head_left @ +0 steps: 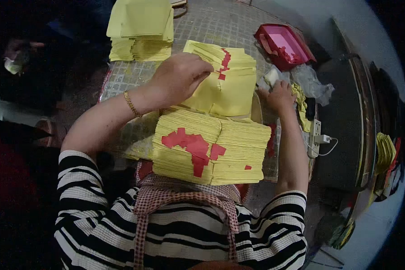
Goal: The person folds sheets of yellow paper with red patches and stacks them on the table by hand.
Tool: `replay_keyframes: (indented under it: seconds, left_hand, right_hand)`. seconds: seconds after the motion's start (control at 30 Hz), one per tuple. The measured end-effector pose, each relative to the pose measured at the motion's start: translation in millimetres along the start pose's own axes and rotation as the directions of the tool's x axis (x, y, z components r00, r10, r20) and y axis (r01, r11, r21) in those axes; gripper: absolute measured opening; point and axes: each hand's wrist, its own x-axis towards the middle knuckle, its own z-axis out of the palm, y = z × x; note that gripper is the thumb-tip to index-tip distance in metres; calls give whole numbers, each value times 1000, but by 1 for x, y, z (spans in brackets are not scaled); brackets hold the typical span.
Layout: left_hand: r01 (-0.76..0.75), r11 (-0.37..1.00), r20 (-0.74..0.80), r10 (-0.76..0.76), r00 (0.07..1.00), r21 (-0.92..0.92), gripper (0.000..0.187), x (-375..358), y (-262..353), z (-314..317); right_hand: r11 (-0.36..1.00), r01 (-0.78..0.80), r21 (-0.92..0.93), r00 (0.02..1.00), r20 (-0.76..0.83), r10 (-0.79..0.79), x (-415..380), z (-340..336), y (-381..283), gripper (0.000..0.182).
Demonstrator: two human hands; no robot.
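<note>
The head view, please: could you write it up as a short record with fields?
Left hand: left hand pinches the top sheet of the middle yellow stack
Right hand: right hand rests on a white wad
Near stack: near yellow stack, red pieces on top
Far stack: far yellow stack
Tray: red tray, far right
Surface: table

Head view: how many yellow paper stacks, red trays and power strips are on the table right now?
Yellow paper stacks: 3, near, middle, far
Red trays: 1
Power strips: 1
Total: 5
</note>
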Motion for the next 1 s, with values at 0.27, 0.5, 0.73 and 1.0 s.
replay_keyframes:
  seconds: [0.27,0.5,0.73,1.0]
  left_hand:
    - [308,930,58,-302,951,-199,12,-1,-8,-27]
    - [569,760,439,-414,797,-315,20,-3,1,-18]
    - [496,830,544,-301,783,-256,14,4,13,-21]
    - [421,869,641,-171,748,-259,15,2,20,-14]
  right_hand:
    - [996,-15,-88,986,-166,0,-18,-17,-7,54]
    - [397,346,850,937,-294,-188,-62,-60,-12,14]
    - [639,639,428,757,-203,-621,-136,-110,-59,16]
    - [723,487,490,760,171,-627,-126,-120,-66,13]
